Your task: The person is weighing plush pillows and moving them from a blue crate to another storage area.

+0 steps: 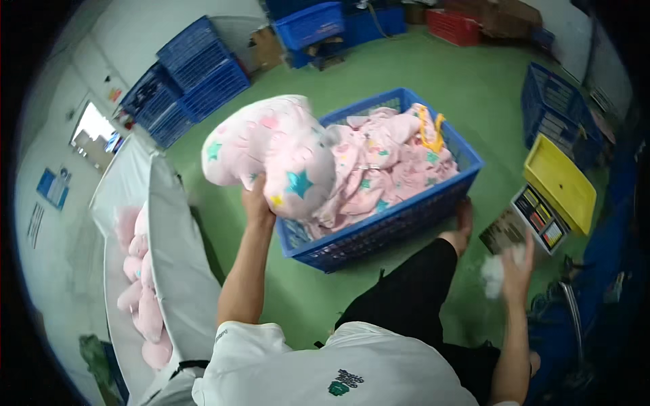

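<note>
My left hand (258, 201) grips a stuffed pink plush (267, 152) from below, its fingers mostly hidden by it. The plush is plump and curved, with shiny teal stars and a yellow one. It hangs over the left side of a blue basket (379, 237) filled with limp pink plush covers (389, 159) of the same star pattern. At the right, my right hand (517, 272) is raised with a tuft of white fluffy stuffing (493, 276) at its thumb and fingers, somewhat blurred.
A white fabric bin (179, 257) with several pink plush pieces (150, 304) stands left. Beside my right hand is a box (542, 220) with a yellow lid or tray (560, 183). Blue crates (203, 71) are stacked at the back; another blue basket (558, 111) stands right.
</note>
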`<state>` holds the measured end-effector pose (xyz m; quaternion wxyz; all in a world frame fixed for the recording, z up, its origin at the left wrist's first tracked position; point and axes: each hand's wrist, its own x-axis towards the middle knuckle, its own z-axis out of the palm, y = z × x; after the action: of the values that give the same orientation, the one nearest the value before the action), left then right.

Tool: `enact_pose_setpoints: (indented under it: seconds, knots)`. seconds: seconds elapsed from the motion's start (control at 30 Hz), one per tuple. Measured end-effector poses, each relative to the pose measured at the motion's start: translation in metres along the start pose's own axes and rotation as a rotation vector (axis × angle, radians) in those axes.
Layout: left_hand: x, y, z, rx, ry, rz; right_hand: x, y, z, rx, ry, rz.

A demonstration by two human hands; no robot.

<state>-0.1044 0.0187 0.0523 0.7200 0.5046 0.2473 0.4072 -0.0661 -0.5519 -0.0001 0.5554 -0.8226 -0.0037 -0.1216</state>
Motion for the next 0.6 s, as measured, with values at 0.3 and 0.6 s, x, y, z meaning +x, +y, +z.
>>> enact_pose_setpoints:
  seconds: [0.3,0.6]
  knots:
    - [0.091,0.065,-0.149,-0.140,0.429,0.427,0.080,0.082,-0.180,-0.606,0.075,-0.276]
    - [-0.062,-0.148,0.076,0.091,-0.411,-0.316,0.081,0.011,-0.136,-0.840,0.057,-0.406]
